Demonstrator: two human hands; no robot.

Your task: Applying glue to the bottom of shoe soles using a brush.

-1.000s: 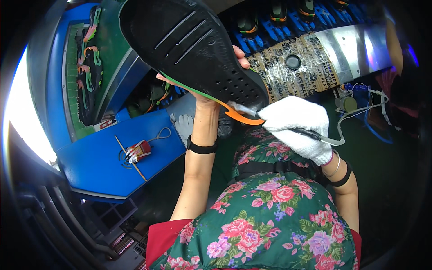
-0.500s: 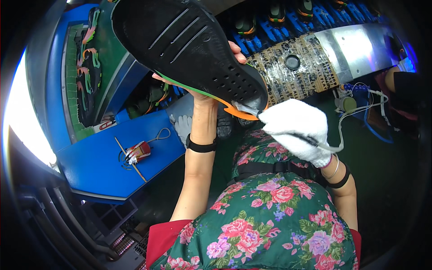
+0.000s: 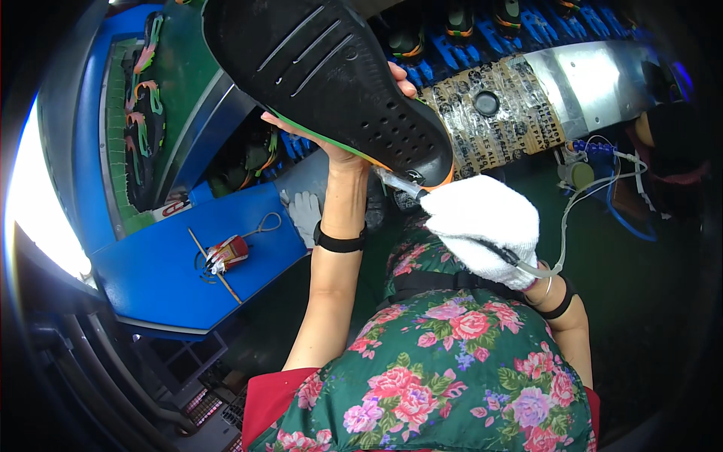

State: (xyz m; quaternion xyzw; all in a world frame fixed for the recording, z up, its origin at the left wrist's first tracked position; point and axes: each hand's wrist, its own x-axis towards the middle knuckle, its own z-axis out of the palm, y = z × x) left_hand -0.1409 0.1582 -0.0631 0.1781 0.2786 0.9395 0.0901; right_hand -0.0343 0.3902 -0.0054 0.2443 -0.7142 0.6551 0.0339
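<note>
Sole (image 3: 331,83) barely moved; my left hand (image 3: 343,147) still grips it, gloved right hand (image 3: 482,226) keeps the nozzle tool (image 3: 399,182) at its heel edge.

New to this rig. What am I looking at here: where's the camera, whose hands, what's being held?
There is no machine: a person works with two hands, filmed by a fisheye camera worn on their head and looking down, so straight edges bend near the rim. The flowered apron at the bottom is the wearer's own. The bare left hand holds up a shoe, black sole toward the camera. The right hand, in a white glove, holds a thin tool with a tube running from it, its tip at the sole's orange edge. On the blue table to the left lie a small red object, a thin stick and a spare white glove. More shoes sit on a rack above.
</note>
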